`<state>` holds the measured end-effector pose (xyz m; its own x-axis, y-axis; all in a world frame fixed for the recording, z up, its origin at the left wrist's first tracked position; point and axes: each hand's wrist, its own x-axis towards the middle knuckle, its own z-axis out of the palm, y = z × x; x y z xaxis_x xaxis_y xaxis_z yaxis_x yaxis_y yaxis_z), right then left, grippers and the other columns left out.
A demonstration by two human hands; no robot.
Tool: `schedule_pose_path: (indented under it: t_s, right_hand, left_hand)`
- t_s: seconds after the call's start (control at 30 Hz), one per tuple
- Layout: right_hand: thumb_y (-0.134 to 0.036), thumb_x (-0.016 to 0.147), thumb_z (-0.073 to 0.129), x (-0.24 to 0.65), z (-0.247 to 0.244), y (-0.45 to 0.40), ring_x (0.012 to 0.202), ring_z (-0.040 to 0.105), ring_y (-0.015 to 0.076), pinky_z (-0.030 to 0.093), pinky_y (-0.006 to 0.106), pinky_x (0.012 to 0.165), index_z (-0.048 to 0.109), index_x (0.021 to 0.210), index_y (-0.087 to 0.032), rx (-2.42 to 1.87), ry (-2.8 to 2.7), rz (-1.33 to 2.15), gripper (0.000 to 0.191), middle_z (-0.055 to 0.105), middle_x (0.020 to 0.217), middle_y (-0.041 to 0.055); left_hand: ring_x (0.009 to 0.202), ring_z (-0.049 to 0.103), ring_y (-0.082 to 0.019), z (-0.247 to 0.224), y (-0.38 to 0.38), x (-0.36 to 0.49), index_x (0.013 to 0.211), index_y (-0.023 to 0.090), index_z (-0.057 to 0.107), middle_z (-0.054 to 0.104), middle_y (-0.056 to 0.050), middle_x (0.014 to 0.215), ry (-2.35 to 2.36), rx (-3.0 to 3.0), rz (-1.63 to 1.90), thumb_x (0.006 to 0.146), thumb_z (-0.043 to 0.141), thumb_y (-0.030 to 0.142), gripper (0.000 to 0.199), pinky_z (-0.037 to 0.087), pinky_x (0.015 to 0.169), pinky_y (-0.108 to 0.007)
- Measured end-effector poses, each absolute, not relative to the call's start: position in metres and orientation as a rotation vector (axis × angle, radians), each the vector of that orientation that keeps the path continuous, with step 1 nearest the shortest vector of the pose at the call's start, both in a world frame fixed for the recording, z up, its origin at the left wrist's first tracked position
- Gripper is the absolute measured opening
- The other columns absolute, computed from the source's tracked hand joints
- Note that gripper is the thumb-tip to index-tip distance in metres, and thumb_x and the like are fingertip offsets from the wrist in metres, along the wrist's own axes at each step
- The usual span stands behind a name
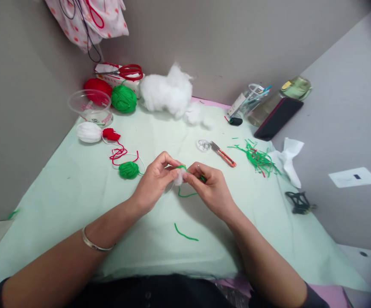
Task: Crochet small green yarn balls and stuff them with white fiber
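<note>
Near the middle of the table, my left hand (155,179) pinches a small piece of green and white yarn work (179,174) from the left. My right hand (209,184) is closed at its right side, fingertips touching it; a thin tool tip shows by the index finger, and some green is partly hidden under the fingers. A green strand hangs below the piece and runs toward my right hand. Just left of my left hand lies a small green yarn ball (129,170). A cut green strand (185,233) lies nearer to me.
Behind are white stuffing (168,90), a green ball (124,99), red scissors (131,72) and a clear tub (97,117). Orange snips (225,156), green yarn scraps (259,159), a phone (278,119) and a black clip (299,202) are on the right.
</note>
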<state>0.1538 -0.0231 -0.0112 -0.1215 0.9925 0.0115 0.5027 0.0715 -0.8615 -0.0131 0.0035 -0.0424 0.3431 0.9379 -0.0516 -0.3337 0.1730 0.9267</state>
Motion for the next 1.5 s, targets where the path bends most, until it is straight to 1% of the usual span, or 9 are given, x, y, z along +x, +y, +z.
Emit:
schedule_pose_path:
  t_s: [0.17, 0.3, 0.43, 0.57, 0.8, 1.0, 1.13, 1.3, 1.5]
  right_hand:
    - [-0.031, 0.085, 0.064, 0.154, -0.008, -0.021, 0.055, 0.032, 0.009, 0.024, 0.026, 0.052, 0.053, 0.064, -0.019, -1.498, -1.559, 1.019, 0.026, 0.041, 0.056, -0.0063]
    - [-0.03, 0.088, 0.062, 0.155, -0.007, -0.023, 0.056, 0.034, 0.0094, 0.026, 0.025, 0.053, 0.052, 0.067, -0.02, -1.519, -1.657, 0.988, 0.025, 0.041, 0.059, -0.0061]
    - [-0.022, 0.094, 0.053, 0.155, -0.004, -0.028, 0.057, 0.038, 0.0099, 0.029, 0.025, 0.057, 0.054, 0.081, -0.021, -1.474, -1.932, 0.879, 0.013, 0.046, 0.063, -0.0061]
    - [-0.015, 0.092, 0.054, 0.152, -0.006, -0.03, 0.058, 0.042, 0.01, 0.032, 0.024, 0.06, 0.051, 0.08, -0.021, -1.411, -2.097, 0.776, 0.013, 0.053, 0.067, -0.0049]
    - [-0.024, 0.092, 0.06, 0.152, -0.019, -0.024, 0.057, 0.038, 0.0104, 0.03, 0.025, 0.058, 0.052, 0.076, -0.021, -1.426, -1.961, 0.723, 0.018, 0.048, 0.063, -0.0054]
    - [-0.039, 0.087, 0.069, 0.153, -0.013, -0.019, 0.056, 0.034, 0.0093, 0.025, 0.026, 0.053, 0.054, 0.068, -0.019, -1.47, -1.568, 1.025, 0.031, 0.042, 0.058, -0.0065]
    - [-0.045, 0.085, 0.072, 0.156, -0.008, -0.017, 0.057, 0.034, 0.0098, 0.025, 0.026, 0.053, 0.057, 0.068, -0.018, -1.471, -1.513, 1.099, 0.035, 0.044, 0.057, -0.0058]
    - [-0.037, 0.095, 0.06, 0.159, 0.0, -0.02, 0.065, 0.043, 0.0121, 0.033, 0.026, 0.06, 0.062, 0.082, -0.018, -1.383, -1.646, 1.187, 0.023, 0.055, 0.07, -0.002]
    - [-0.023, 0.095, 0.052, 0.146, -0.002, -0.032, 0.057, 0.039, 0.0112, 0.031, 0.026, 0.056, 0.053, 0.08, -0.021, -1.42, -1.764, 1.059, 0.015, 0.047, 0.063, -0.0054]
  left_hand:
    - [0.083, 0.061, -0.01, -0.04, 0.003, -0.015, 0.091, 0.02, 0.058, 0.066, 0.001, 0.096, 0.718, 1.033, 1.004, 0.091, 0.071, 0.03, 0.017, 0.046, 0.076, -0.025]
    - [0.085, 0.063, -0.012, -0.039, 0.006, -0.016, 0.087, 0.019, 0.057, 0.067, 0.001, 0.095, 0.716, 1.033, 0.968, 0.083, 0.078, 0.024, 0.022, 0.047, 0.08, -0.026]
    - [0.083, 0.063, -0.012, -0.042, 0.009, -0.016, 0.084, 0.019, 0.057, 0.067, 0.001, 0.09, 0.78, 1.071, 0.996, 0.08, 0.077, 0.021, 0.02, 0.047, 0.079, -0.027]
    - [0.079, 0.062, -0.012, -0.046, 0.008, -0.012, 0.076, 0.019, 0.055, 0.066, 0.003, 0.082, 0.89, 1.085, 1.094, 0.073, 0.072, 0.012, 0.019, 0.047, 0.077, -0.027]
    - [0.07, 0.059, -0.009, -0.04, 0.002, -0.005, 0.075, 0.019, 0.052, 0.066, 0.005, 0.081, 0.877, 0.804, 1.038, 0.074, 0.071, 0.014, 0.02, 0.047, 0.068, -0.024]
    - [0.081, 0.064, -0.01, -0.036, 0.0, -0.011, 0.084, 0.02, 0.055, 0.066, 0.004, 0.086, 0.743, 0.812, 0.958, 0.087, 0.073, 0.028, 0.02, 0.052, 0.08, -0.025]
    - [0.084, 0.068, -0.011, -0.041, 0.002, -0.013, 0.09, 0.02, 0.057, 0.069, 0.003, 0.09, 0.698, 0.89, 0.958, 0.083, 0.08, 0.027, 0.025, 0.053, 0.083, -0.027]
    - [0.082, 0.069, -0.014, -0.043, 0.005, -0.013, 0.086, 0.019, 0.055, 0.071, 0.001, 0.087, 0.72, 0.886, 0.958, 0.081, 0.08, 0.028, 0.027, 0.056, 0.084, -0.034]
    - [0.079, 0.063, -0.014, -0.042, 0.006, -0.007, 0.076, 0.02, 0.056, 0.066, 0.002, 0.081, 0.94, 1.149, 1.155, 0.072, 0.074, 0.014, 0.02, 0.049, 0.076, -0.028]
